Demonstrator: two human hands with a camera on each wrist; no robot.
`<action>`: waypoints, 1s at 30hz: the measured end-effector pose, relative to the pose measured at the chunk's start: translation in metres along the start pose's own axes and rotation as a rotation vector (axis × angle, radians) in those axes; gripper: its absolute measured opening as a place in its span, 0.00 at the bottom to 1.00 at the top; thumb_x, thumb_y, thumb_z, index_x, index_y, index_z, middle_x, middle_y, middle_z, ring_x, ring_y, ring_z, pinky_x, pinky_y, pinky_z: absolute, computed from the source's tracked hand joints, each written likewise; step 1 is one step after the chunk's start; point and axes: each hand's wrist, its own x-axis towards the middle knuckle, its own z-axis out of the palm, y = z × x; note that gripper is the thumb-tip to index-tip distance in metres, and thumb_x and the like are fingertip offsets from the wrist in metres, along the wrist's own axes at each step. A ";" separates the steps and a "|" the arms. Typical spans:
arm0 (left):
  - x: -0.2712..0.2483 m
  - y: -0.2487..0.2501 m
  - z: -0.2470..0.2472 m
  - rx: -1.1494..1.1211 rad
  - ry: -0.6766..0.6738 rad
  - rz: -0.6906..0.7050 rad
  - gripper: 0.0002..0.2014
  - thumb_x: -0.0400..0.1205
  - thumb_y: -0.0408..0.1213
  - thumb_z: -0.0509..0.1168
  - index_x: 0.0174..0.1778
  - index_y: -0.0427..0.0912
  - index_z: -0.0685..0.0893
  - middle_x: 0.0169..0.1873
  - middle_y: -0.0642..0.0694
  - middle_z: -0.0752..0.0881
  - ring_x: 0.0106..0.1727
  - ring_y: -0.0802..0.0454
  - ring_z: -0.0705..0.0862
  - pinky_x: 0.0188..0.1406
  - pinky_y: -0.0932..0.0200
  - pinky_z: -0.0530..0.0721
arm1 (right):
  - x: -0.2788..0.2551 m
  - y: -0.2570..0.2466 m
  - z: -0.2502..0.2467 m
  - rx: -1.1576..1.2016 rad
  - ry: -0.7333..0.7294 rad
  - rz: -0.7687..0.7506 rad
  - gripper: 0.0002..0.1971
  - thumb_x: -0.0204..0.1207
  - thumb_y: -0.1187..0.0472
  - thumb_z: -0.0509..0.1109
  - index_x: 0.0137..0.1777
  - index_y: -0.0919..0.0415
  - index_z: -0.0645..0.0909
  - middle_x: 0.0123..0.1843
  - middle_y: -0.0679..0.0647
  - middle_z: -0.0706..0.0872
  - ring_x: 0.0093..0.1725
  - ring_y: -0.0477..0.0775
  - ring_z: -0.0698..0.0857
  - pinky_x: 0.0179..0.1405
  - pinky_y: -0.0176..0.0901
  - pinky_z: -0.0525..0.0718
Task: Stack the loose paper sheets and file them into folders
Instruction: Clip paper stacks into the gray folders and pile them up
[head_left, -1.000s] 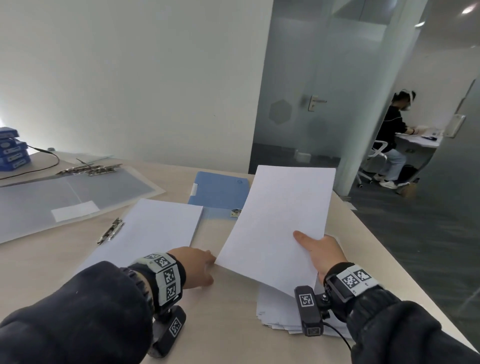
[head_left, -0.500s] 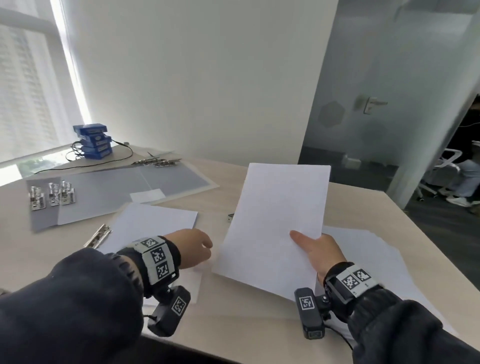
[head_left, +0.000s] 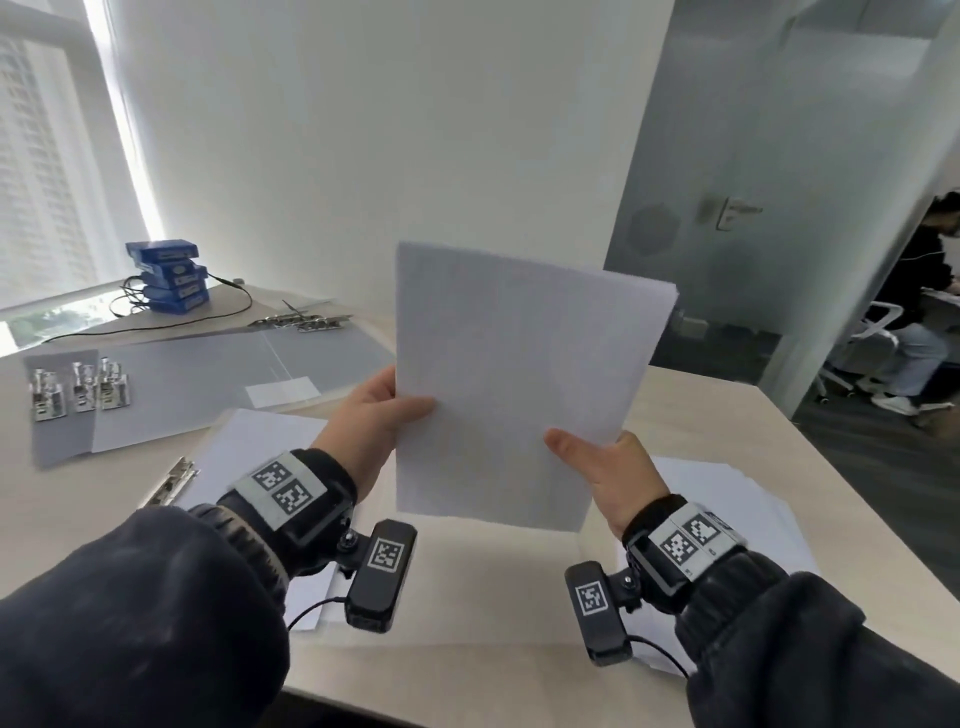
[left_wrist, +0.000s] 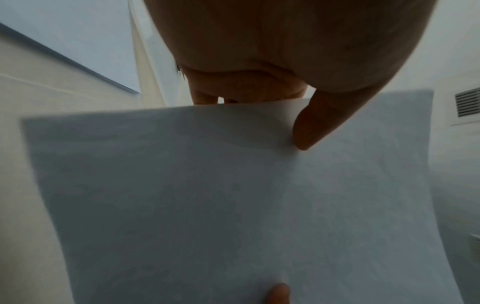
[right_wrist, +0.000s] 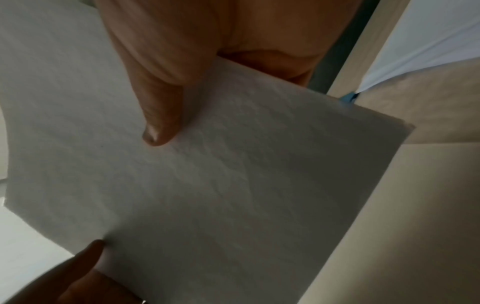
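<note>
I hold a thin white sheaf of paper (head_left: 514, 379) upright above the table's front middle. My left hand (head_left: 387, 415) pinches its left edge, thumb on the near face. My right hand (head_left: 587, 457) pinches its lower right corner the same way. The left wrist view shows the paper (left_wrist: 233, 205) under my thumb (left_wrist: 314, 127); the right wrist view shows the paper (right_wrist: 221, 174) under the right thumb (right_wrist: 161, 115). Loose sheets (head_left: 737, 509) lie on the table at the right. A clipboard with a white sheet (head_left: 244, 457) lies under my left wrist. Grey folders (head_left: 208, 384) lie open at the left.
Metal binder clips (head_left: 78, 389) sit on a grey folder flap at the far left. A stack of blue boxes (head_left: 169, 275) with a black cable stands at the back left. The table's right edge (head_left: 857, 493) drops to dark floor. A seated person (head_left: 919, 301) is beyond the glass door.
The sheaf has been lifted off the table and stood upright. My left hand left the clipboard sheet and took the sheaf's left edge; the right hand kept its hold.
</note>
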 end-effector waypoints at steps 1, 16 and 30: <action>-0.004 -0.006 -0.004 0.023 0.000 -0.012 0.23 0.70 0.30 0.69 0.63 0.40 0.86 0.54 0.42 0.93 0.51 0.46 0.92 0.45 0.58 0.90 | -0.001 0.005 0.000 -0.029 -0.012 0.033 0.27 0.65 0.48 0.85 0.61 0.60 0.87 0.54 0.53 0.94 0.55 0.55 0.92 0.64 0.55 0.86; -0.007 -0.013 -0.014 0.388 -0.007 -0.407 0.07 0.86 0.32 0.68 0.58 0.39 0.88 0.51 0.38 0.94 0.52 0.35 0.93 0.55 0.39 0.91 | 0.018 -0.007 -0.018 -0.192 0.046 0.144 0.06 0.82 0.62 0.66 0.47 0.60 0.84 0.39 0.58 0.85 0.34 0.54 0.80 0.31 0.43 0.78; -0.006 -0.056 -0.047 0.568 0.033 -0.768 0.12 0.79 0.26 0.62 0.58 0.32 0.83 0.44 0.33 0.86 0.35 0.37 0.86 0.33 0.53 0.82 | 0.028 0.053 -0.007 -0.505 -0.127 0.574 0.11 0.80 0.66 0.66 0.60 0.65 0.84 0.46 0.59 0.86 0.33 0.55 0.81 0.20 0.35 0.76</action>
